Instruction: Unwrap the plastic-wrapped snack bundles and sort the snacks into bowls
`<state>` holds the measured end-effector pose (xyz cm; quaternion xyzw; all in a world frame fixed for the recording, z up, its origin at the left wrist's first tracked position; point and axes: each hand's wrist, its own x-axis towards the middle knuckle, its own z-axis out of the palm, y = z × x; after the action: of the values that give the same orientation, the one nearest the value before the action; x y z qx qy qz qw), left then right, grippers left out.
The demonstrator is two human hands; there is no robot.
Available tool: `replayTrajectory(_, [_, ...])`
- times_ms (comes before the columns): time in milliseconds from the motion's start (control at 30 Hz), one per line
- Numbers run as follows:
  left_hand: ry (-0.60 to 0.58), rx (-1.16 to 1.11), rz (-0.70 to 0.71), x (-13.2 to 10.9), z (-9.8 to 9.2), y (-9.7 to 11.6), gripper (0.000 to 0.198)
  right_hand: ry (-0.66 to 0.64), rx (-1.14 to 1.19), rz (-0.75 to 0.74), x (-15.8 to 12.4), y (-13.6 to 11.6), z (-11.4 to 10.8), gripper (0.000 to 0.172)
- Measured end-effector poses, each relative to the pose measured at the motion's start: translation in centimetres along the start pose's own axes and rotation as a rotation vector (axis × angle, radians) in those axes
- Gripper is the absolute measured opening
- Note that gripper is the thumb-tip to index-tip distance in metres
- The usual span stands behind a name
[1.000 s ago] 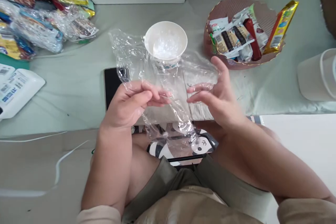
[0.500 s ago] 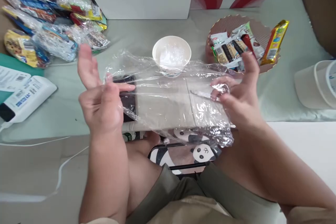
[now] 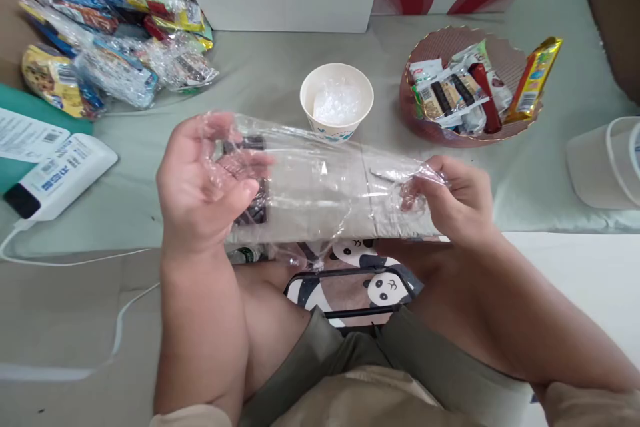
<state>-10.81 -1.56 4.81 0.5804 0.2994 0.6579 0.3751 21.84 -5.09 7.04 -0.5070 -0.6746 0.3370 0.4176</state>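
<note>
The left hand (image 3: 207, 180) is raised, its fingers parted and loosely bent, palm turned inward, thumb pointing toward the other side; the right hand (image 3: 463, 197) is closed, fingers curled in near the thumb; the left forearm (image 3: 203, 333) runs almost straight forward; the right forearm (image 3: 545, 313) slants inward; the hands stand well apart.

I noted fairly bright, even light, source out of frame. Shadows were soft. White glare streaked the clear film (image 3: 325, 177) between my left hand (image 3: 193, 197) and right hand (image 3: 463, 197); glints speckled the wrapped snacks (image 3: 120, 70). Small print on the white block (image 3: 70, 173) blurred; the right-edge tub (image 3: 595, 167) looked stretched
</note>
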Motion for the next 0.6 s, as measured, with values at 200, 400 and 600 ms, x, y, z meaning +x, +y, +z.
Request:
replayTrajectory(200, [0.100,0.039,-0.357,-0.2,-0.5,0.2,0.055,0.037,0.146,0.261,0.5,1.3,-0.1,0.020])
replayTrajectory(400, [-0.055,-0.110,-0.585,-0.1,0.1,1.5,0.058,0.202,0.054,-0.104,1.0,2.4,-0.7,0.038])
replayTrajectory(600, [-0.488,-0.231,-0.607,0.0,1.3,1.7,0.063,-0.410,0.157,-0.026,2.5,0.4,-0.5,0.052])
